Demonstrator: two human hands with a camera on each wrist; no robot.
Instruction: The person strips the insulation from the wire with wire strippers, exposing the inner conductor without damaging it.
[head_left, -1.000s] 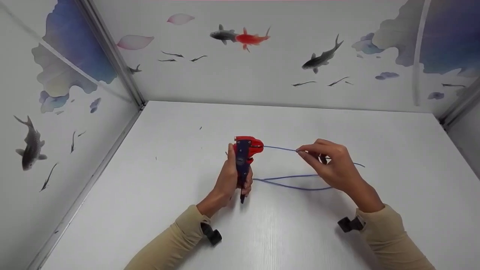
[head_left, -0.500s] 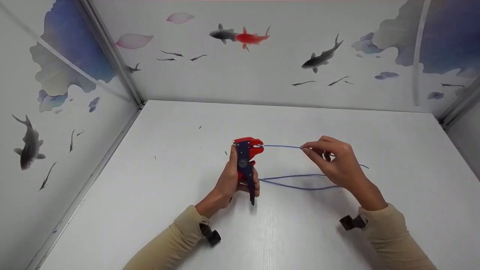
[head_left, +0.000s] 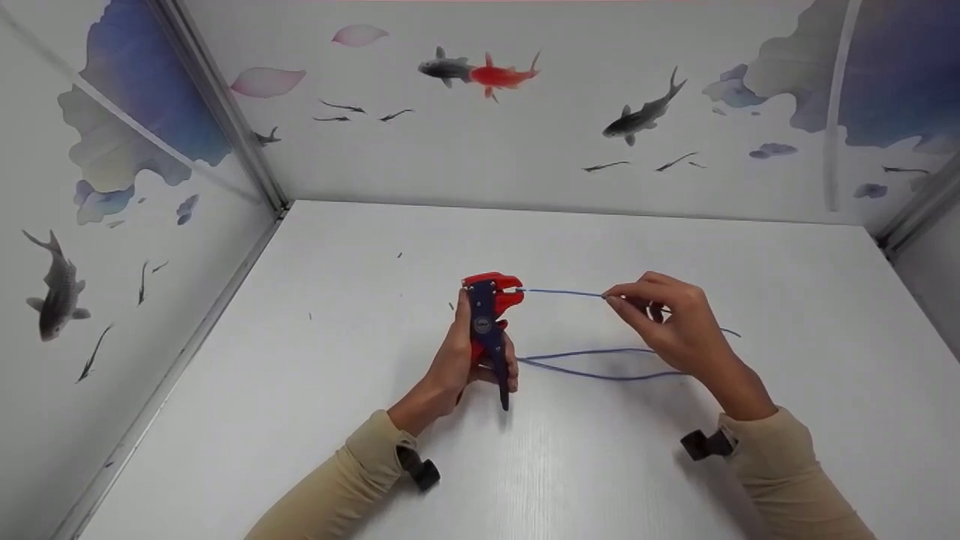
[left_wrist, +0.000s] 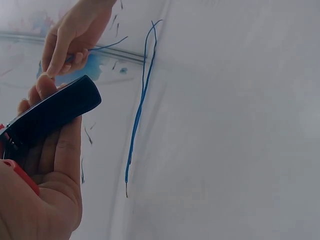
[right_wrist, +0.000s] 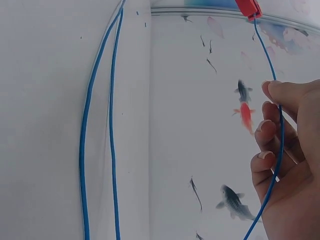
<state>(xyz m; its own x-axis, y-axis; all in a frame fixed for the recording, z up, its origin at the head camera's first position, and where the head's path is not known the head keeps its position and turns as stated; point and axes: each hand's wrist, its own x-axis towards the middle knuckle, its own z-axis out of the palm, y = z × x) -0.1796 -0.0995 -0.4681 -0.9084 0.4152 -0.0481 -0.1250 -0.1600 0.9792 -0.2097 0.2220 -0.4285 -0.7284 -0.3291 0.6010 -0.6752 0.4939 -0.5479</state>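
My left hand (head_left: 454, 361) holds a wire stripper (head_left: 484, 319) with a dark blue body and red head; its handles stand spread. In the left wrist view, the stripper's dark handle (left_wrist: 60, 112) lies across the fingers. My right hand (head_left: 671, 322) pinches a thin blue wire (head_left: 564, 292) between thumb and forefinger. The wire runs left to the stripper's parted red jaws, with a short pale stretch at its tip. Its other end passes behind the palm and sticks out to the right. In the right wrist view the wire (right_wrist: 282, 130) bows across the palm.
Further blue wires (head_left: 600, 377) lie on the white table (head_left: 337, 435) below the hands; one bare copper end (left_wrist: 127, 190) shows in the left wrist view. Small scraps (head_left: 400, 255) are scattered left of the stripper. White walls (head_left: 525, 157) with printed fish enclose the back and sides.
The stripper's handles have spread and its jaws have parted. My right hand has shifted slightly right with the wire, and a pale tip now shows at the jaws.
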